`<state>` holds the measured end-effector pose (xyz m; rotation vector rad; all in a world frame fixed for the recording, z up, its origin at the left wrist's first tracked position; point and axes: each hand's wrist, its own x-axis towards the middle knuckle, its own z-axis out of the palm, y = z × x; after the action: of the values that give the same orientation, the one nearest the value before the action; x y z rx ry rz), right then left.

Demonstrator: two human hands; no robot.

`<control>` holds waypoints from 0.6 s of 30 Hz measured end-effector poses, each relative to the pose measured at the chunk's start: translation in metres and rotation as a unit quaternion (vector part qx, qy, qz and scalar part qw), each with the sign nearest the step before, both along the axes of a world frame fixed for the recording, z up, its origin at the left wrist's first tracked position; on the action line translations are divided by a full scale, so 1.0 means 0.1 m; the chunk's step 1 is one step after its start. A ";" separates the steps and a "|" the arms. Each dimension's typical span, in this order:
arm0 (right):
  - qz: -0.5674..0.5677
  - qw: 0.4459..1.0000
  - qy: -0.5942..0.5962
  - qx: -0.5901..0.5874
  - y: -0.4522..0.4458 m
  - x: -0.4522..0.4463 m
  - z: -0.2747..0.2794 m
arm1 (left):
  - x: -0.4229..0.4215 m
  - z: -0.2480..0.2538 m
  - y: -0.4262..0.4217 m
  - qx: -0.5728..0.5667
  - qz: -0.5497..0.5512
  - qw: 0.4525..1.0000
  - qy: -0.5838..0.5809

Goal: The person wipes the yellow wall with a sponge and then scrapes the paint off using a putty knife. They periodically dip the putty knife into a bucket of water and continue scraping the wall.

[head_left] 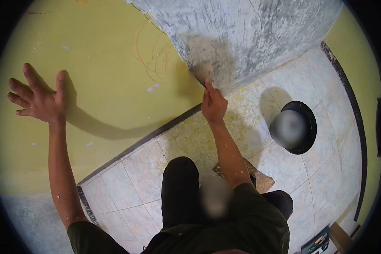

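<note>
My left hand [44, 101] is pressed flat against the yellow-green painted wall [106, 63], its fingers spread and holding nothing. Low on the wall, my right hand [215, 103] is closed around what looks like a scraper [197, 77], mostly hidden by the fingers. Its dark thin edge meets the border between the paint and the bare grey plaster [241, 38]. Yellow paint flakes [199, 135] are scattered over the floor tiles below this hand.
A round black container [310, 127], partly blurred, stands on the tiled floor [317, 165] to the right. A brown flat piece [264, 182] lies beside my knees. Dark skirting [135, 146] runs along the wall's foot. A box with a printed picture [315, 242] sits at the lower right.
</note>
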<state>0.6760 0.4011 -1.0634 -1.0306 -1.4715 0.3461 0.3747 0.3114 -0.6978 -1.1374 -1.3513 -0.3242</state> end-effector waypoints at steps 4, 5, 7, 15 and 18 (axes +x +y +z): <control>-0.012 1.000 0.029 0.002 -0.09 0.02 -0.38 | -0.03 0.01 -0.01 0.003 0.003 1.000 0.009; -0.010 0.999 0.034 0.009 -0.09 0.03 -0.43 | -0.04 0.03 -0.01 0.009 0.005 1.000 0.013; -0.005 0.999 0.027 -0.021 -0.11 0.06 -0.52 | -0.07 0.02 -0.02 0.000 0.001 1.000 0.019; -0.021 0.999 -0.002 -0.032 -0.17 0.14 -0.51 | -0.03 0.00 -0.02 0.008 -0.009 1.000 0.012; -0.010 0.999 -0.019 -0.040 -0.07 0.08 -0.46 | -0.02 0.04 0.00 0.014 -0.005 1.000 0.011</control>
<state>0.6841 0.3941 -1.1098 -1.1208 -1.4893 0.3764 0.3723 0.3110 -0.6936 -1.1210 -1.3190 -0.3365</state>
